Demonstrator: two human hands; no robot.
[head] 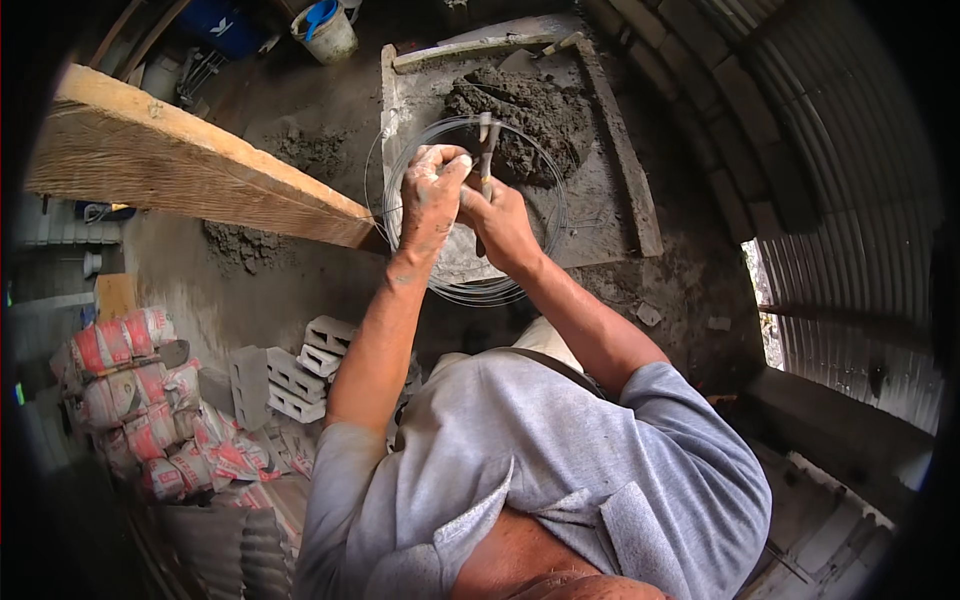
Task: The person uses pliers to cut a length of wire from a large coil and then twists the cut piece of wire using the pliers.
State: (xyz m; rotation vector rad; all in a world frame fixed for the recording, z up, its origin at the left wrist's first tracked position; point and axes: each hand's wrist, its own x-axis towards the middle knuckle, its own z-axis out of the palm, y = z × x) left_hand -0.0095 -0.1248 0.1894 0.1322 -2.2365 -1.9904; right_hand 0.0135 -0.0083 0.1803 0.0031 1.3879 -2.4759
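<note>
My right hand [501, 225] is closed around a hand tool that looks like a pair of pliers [487, 146], held upright. Beside it, almost touching, my dust-covered left hand [431, 191] pinches a thin strand between thumb and forefinger. A large coil of thin metal wire [561, 199] rings both hands in the picture. One loose loop strays out to its left. What bears the coil's weight is hidden behind my hands. Beyond it lies a heap of wet mortar [555, 112] on a mixing board [626, 187] with raised wooden edges.
A thick wooden beam [187, 165] juts in from the left toward the coil. A trowel [555, 49] lies at the board's far edge, near a bucket [334, 37] with a blue dipper. Hollow blocks [292, 382] and stacked paper bags [150, 405] stand lower left; corrugated sheeting [847, 150] rises at right.
</note>
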